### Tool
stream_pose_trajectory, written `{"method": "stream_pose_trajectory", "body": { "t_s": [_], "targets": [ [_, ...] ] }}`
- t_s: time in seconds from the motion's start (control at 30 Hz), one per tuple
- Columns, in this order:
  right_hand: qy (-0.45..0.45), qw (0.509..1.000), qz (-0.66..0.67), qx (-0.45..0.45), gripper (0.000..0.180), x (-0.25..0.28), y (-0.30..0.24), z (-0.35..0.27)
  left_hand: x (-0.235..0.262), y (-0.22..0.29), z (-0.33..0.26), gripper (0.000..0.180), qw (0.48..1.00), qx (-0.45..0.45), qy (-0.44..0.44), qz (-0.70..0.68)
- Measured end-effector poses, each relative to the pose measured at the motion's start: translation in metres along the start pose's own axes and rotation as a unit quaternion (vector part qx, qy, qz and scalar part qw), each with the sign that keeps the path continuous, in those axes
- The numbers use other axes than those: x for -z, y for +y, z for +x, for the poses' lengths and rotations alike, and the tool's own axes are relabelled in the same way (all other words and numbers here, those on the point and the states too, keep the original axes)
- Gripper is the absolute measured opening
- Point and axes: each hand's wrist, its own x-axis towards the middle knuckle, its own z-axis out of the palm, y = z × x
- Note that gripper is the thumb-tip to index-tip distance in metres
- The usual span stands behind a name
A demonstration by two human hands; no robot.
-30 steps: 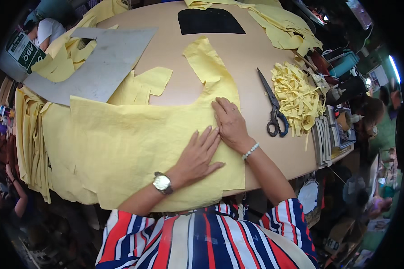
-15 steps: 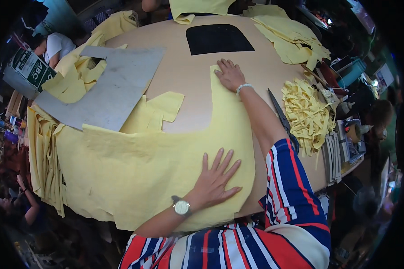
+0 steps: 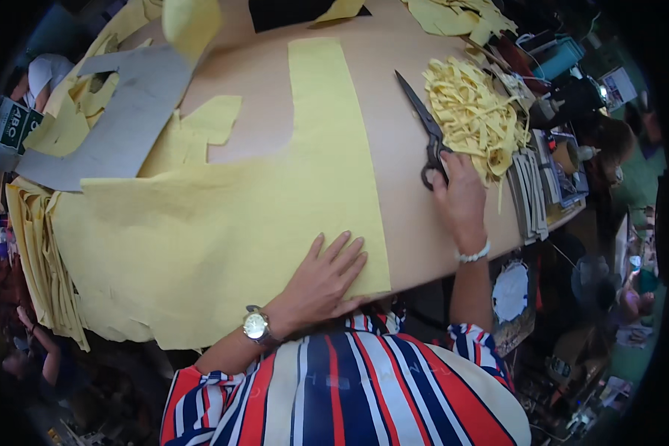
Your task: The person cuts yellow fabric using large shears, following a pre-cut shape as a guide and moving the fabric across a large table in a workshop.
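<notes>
A large yellow cloth with a tall strip at its right covers the near left of the table. My left hand lies flat on its near right part, fingers spread. Right of the cloth, my right hand is closed around the handles of black scissors, which lie on the table. Their blades point toward the far left. The finger loops are partly hidden by the hand.
A grey pattern sheet lies at the left over yellow scraps. Folded yellow cloth hangs off the left edge. Yellow strips are heaped right of the scissors, near stacked grey strips. Black material lies at the far side.
My right hand has left the cloth's far strip and come back to the scissors. My left hand has slid nearer me. At the far side another yellow piece has moved left. The view has shifted.
</notes>
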Motion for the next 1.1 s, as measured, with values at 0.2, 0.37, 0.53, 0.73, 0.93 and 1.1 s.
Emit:
{"method": "stream_pose_trajectory", "body": {
  "t_s": [0.2, 0.37, 0.53, 0.73, 0.93, 1.1],
  "targets": [
    [0.034, 0.998, -0.04, -0.038, 0.025, -0.021, 0.012, -0.018, -0.019, 0.019, -0.002, 0.039, 0.995, -0.013, 0.097, -0.003],
    [-0.162, 0.977, 0.048, -0.128, 0.02, -0.01, 0.033, 0.023, -0.012, 0.026, 0.001, 0.039, 0.998, -0.012, 0.057, 0.023],
    [-0.234, 0.854, 0.421, -0.194, 0.021, 0.027, 0.04, 0.005, -0.012, 0.026, -0.002, 0.036, 0.996, -0.031, 0.063, 0.054],
    [-0.243, 0.791, 0.511, -0.232, 0.024, 0.063, 0.018, -0.094, -0.031, 0.028, 0.002, 0.032, 0.986, -0.022, 0.166, 0.021],
    [-0.293, 0.747, 0.475, -0.361, 0.02, 0.078, 0.008, -0.18, -0.037, 0.037, 0.055, 0.03, 0.985, 0.009, 0.174, 0.006],
    [-0.33, 0.694, 0.477, -0.427, 0.027, 0.105, 0.006, -0.225, -0.045, 0.035, 0.059, 0.029, 0.983, -0.008, 0.182, 0.008]
  ]
}}
